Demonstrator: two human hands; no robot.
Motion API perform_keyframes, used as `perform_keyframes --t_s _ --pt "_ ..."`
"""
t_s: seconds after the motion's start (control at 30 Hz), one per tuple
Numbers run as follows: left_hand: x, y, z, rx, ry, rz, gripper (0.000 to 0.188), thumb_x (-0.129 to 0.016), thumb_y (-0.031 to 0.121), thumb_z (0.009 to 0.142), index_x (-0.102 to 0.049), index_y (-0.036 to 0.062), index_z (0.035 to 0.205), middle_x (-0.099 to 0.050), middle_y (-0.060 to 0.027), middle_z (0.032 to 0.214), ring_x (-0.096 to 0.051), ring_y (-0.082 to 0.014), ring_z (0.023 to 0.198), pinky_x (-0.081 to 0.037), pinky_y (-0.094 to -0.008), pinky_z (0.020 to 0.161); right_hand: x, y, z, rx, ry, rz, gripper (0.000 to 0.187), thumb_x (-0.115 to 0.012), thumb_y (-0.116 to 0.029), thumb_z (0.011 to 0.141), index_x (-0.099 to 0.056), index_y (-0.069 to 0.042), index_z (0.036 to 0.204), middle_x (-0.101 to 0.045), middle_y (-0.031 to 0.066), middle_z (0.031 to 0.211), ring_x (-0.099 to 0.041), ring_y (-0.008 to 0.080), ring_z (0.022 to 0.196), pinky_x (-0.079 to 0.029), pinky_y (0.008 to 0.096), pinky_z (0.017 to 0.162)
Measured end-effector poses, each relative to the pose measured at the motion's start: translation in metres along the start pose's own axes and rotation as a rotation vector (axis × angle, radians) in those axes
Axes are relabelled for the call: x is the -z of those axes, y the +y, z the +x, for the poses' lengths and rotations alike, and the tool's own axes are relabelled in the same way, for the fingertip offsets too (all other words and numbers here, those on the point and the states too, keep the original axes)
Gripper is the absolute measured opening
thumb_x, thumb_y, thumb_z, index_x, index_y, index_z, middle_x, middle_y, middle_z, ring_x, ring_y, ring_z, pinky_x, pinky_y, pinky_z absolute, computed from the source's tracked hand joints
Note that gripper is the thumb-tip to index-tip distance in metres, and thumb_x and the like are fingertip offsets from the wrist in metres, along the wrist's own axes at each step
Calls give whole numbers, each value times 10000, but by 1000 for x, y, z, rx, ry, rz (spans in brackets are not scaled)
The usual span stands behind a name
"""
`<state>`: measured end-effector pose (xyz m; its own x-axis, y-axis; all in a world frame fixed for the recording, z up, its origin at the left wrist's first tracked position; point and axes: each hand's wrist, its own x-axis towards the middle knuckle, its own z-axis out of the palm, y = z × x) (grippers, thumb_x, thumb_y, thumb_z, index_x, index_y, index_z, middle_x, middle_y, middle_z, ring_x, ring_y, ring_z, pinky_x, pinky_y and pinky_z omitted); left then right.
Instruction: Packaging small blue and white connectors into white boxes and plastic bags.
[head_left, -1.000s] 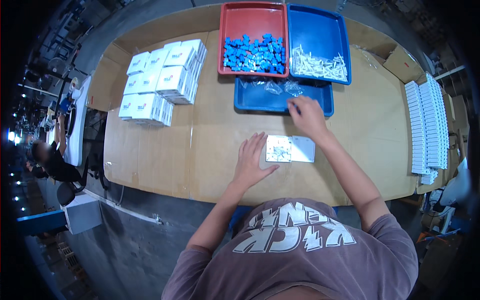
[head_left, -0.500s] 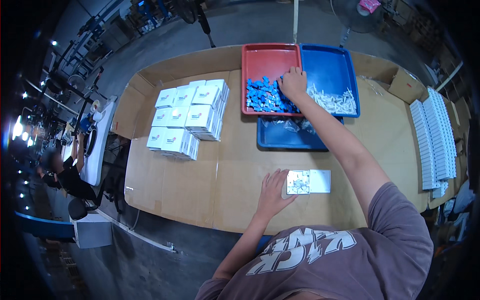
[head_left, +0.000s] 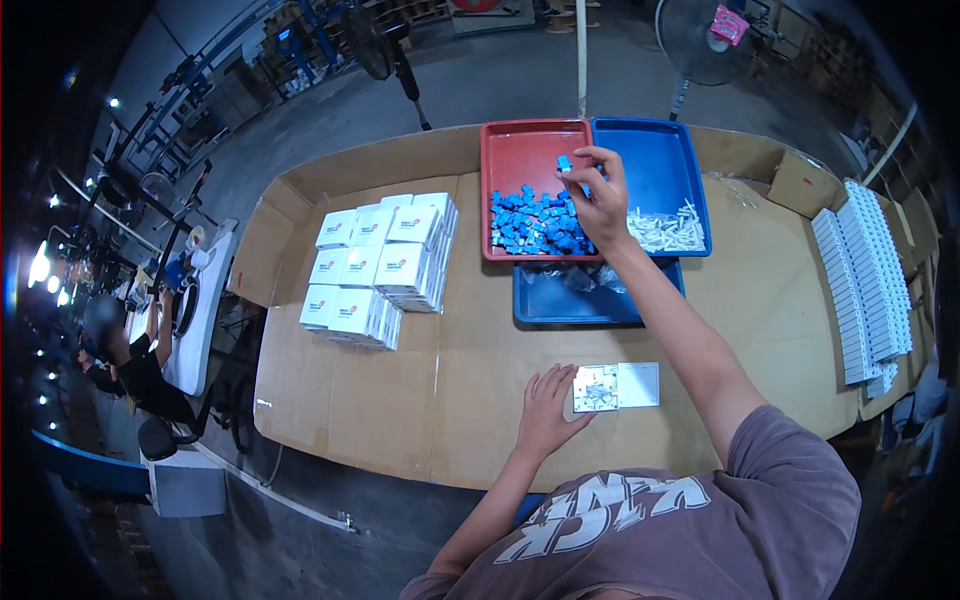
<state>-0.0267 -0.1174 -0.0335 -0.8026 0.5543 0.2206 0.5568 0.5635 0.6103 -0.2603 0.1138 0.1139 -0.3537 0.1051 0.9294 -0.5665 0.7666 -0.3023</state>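
Observation:
My right hand [head_left: 605, 205] is raised over the trays, with a small blue plastic piece [head_left: 564, 163] pinched between thumb and fingertips. Below it, a loose heap of similar blue pieces [head_left: 535, 222] lies in the red tray [head_left: 530, 140]. My left hand [head_left: 547, 410] rests on the cardboard surface, fingers and thumb holding the left side of a white square plastic case [head_left: 595, 388]. Small parts show inside that case, but are too small to make out. A plain white square panel [head_left: 638, 384] adjoins its right side.
A blue tray [head_left: 645, 150] with white plastic pieces [head_left: 668, 230] adjoins the red one. Another blue tray [head_left: 590, 312], holding clear bags, sits nearer. White boxes [head_left: 375, 265] are stacked left; white slotted panels [head_left: 865, 280] stand right. A person [head_left: 140, 360] sits at a far-left table.
My right hand has risen out of the blue heap with one blue piece in its fingertips. The whole view has shifted, so the table appears lower. My left hand still holds the case.

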Motion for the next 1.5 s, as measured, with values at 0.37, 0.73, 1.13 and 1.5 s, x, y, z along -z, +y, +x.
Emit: perform_keyframes --t_s 0.37,0.73,1.13,1.5 --pt "-3 3 -3 -12 -23 30 822 -829 425 804 -503 69 1470 -541 -116 1472 -443 -305 1441 -240 -539 1230 88 -72 19 204 120 143 326 -828 75 751 -706 -127 976 -675 132 1215 -676 257 992 -570 310 811" --pt "-8 -4 -2 27 -10 -13 858 -854 390 764 -487 93 1480 -534 -111 1492 -439 -330 1441 -263 -565 1215 111 -85 -124 -1420 83 1086 286 -625 -51 1026 -570 18 1298 -706 163 1097 -742 280 1017 -639 332 831" --pt "-6 -2 3 10 2 -22 928 -875 407 725 -467 68 1486 -551 -137 1464 -463 -319 1416 -272 -545 1206 159 -119 -214 -1006 -518 405 235 -723 -47 939 -702 19 1164 -676 106 1234 -691 179 1052 -561 306 936" --pt "-8 -4 2 45 7 -42 971 -885 428 712 -456 67 1504 -528 -121 1510 -458 -305 1423 -269 -548 1212 130 -132 -225 -626 -757 213 308 -701 -53 887 -662 -10 1190 -663 148 1190 -628 353 1115 -531 419 922"
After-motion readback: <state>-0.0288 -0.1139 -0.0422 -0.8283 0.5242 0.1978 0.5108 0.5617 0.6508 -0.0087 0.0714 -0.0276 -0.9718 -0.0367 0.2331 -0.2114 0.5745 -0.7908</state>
